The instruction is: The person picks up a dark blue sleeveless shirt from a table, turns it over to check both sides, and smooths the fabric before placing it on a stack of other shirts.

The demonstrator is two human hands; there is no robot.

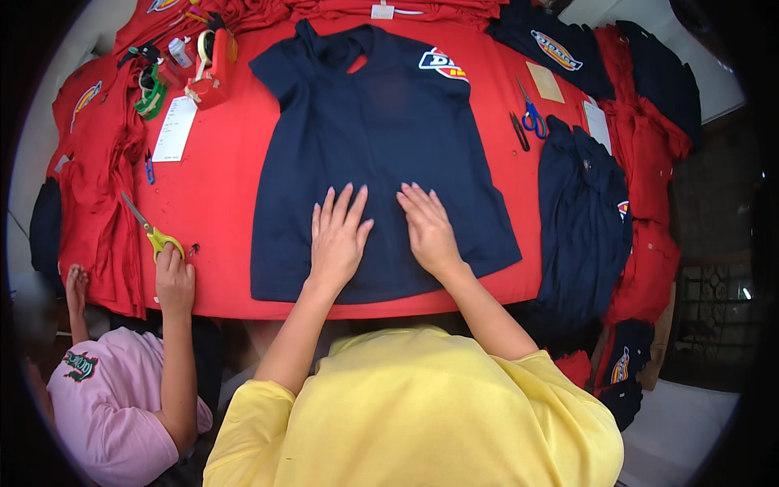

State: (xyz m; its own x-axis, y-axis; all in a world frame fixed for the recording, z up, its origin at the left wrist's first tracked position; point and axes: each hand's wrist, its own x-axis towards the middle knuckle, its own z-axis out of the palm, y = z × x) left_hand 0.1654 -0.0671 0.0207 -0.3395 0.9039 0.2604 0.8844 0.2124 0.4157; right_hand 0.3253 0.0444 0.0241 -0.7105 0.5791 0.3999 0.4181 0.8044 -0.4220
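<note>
The left hand [337, 235] and the right hand [428, 227] lay flat, fingers apart, gripping nothing, on the navy shirt [373, 130]; yellow-handled scissors [150, 231] lay at nine o'clock on the red surface [219, 187].

My single head camera looks steeply down from close above onto the red table [227, 203], facing forward; its fisheye lens bends edges toward the rim.
</note>
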